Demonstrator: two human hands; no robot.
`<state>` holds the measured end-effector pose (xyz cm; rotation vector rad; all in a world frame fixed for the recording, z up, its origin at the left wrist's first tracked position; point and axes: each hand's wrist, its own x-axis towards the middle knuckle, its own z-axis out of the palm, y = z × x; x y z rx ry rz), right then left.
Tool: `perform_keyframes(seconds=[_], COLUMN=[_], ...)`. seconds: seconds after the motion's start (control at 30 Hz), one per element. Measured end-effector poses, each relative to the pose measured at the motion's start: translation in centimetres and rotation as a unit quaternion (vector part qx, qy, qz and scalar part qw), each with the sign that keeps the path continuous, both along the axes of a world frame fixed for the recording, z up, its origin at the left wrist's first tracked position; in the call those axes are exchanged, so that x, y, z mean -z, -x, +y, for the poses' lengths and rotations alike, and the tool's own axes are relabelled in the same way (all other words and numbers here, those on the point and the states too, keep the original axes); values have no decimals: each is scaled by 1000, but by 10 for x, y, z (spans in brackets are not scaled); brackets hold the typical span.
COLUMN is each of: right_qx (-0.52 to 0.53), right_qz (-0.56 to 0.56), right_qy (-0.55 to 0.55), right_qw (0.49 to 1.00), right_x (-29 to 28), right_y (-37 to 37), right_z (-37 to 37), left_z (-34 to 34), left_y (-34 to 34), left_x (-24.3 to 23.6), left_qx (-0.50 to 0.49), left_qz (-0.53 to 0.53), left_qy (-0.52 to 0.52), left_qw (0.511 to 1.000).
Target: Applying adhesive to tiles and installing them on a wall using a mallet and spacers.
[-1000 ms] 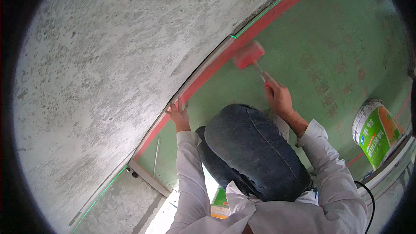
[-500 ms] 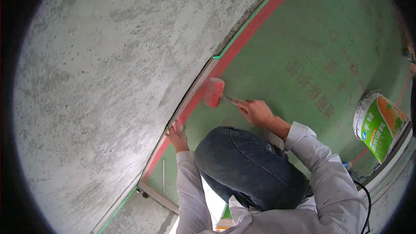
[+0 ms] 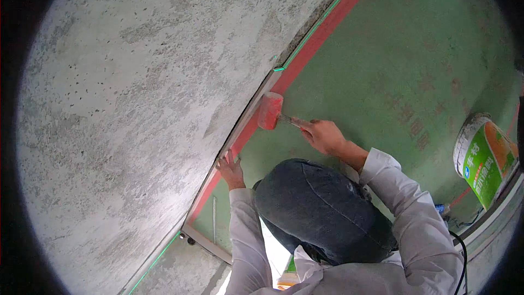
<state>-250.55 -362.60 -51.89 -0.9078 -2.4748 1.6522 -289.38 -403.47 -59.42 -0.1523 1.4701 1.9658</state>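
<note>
My right hand [image 3: 325, 139] is closed round the handle of a red-headed mallet [image 3: 270, 110]. The mallet head is beside a pale strip [image 3: 271, 81] along the foot of the grey concrete wall; whether they touch I cannot tell. Farther down the same strip, my left hand [image 3: 230, 170] lies with fingers spread on it. A red band [image 3: 305, 54] borders the green floor covering [image 3: 393, 49] along that edge. My bent leg [image 3: 319, 207], in dark jeans, is between my forearms.
A green-and-white bucket [image 3: 480, 166] stands at the right by a pale edge. A thin rod [image 3: 214, 218] lies near my left forearm. The concrete wall [image 3: 125, 93] fills the left side. A black cable [image 3: 464, 257] hangs at lower right, and green laser lines run along the wall's foot.
Since a second ago my right hand has swung the mallet down and leftward to the strip; in the last half second it has barely moved. My left hand stays on the strip.
</note>
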Motion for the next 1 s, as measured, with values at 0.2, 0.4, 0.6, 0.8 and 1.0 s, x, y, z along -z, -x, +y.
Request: perform_keyframes(seconds=[0.2,0.4,0.6,0.8,1.0], right_qx=[-32,-8,-33,-44,-52], right_qz=[-23,-14,-28,28,-48], right_qy=[0,15,20,-13,-3], right_qw=[999,1000,999,999,998], right_x=[10,7,2,-30,7], right_y=[-5,-13,-6,37,-14], right_z=[1,-13,-17,-4,-31], left_z=[-10,-5,-25,-6,64], left_y=[-17,-21,-75,36,-88], left_x=[32,24,11,-10,-10], left_qx=[338,309,270,289,-105], left_qz=[594,551,511,580,6], left_qy=[455,453,452,483,189], left_qw=[571,629,680,590,976])
